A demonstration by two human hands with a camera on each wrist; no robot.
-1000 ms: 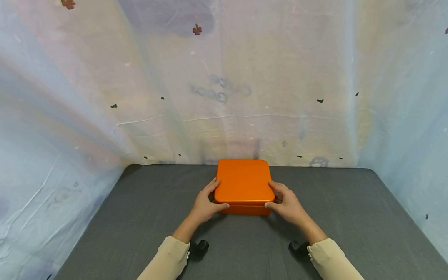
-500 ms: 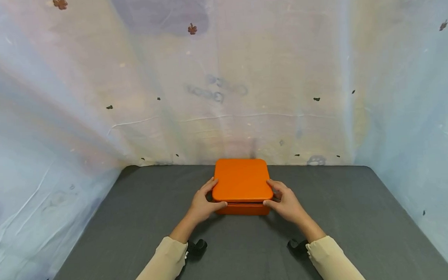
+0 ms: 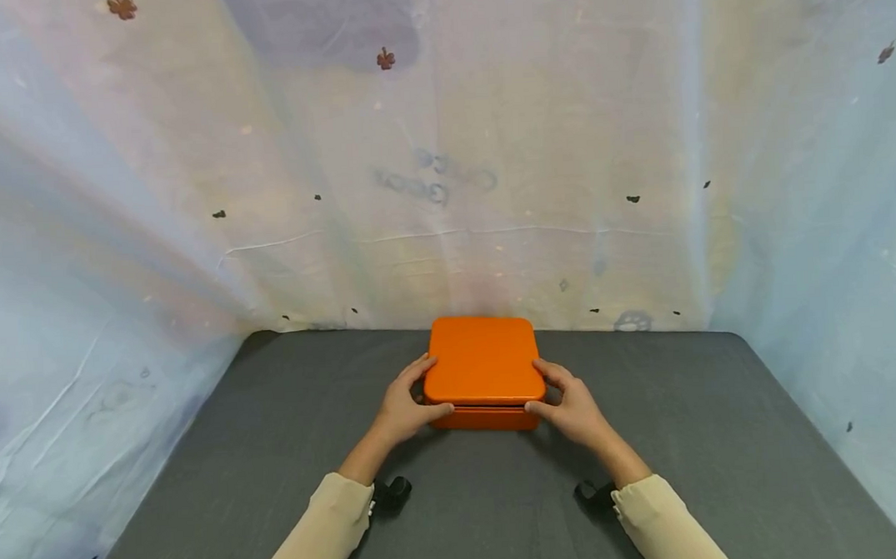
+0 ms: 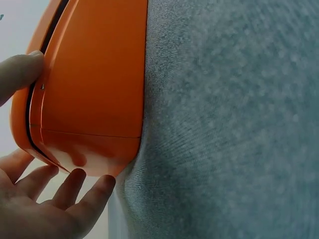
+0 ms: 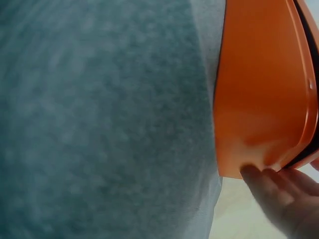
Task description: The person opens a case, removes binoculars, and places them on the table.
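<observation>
An orange box with rounded corners sits on the dark grey table, its lid (image 3: pixel 483 357) on top of its base (image 3: pixel 486 419). A narrow dark gap runs between lid and base along the front, wider toward the right. My left hand (image 3: pixel 403 411) holds the lid at its left front corner, thumb on the front edge and fingers along the side. On the opposite corner my right hand (image 3: pixel 578 407) grips the lid the same way. In the left wrist view, the left thumb (image 4: pixel 25 72) presses at the lid's edge beside the gap; the fingertips reach the box's side. The box's inside is hidden.
The grey cloth-covered tabletop (image 3: pixel 310 385) extends around the box. Pale patterned sheeting (image 3: pixel 561 124) hangs behind the table and down both sides, close behind the box's far edge. Black straps (image 3: pixel 391 495) show at both wrists near the cream sleeves (image 3: pixel 319 527).
The lid's front edge has risen slightly, so a dark gap now shows above the base. Both hands keep their hold on the lid. The head view has shifted a little.
</observation>
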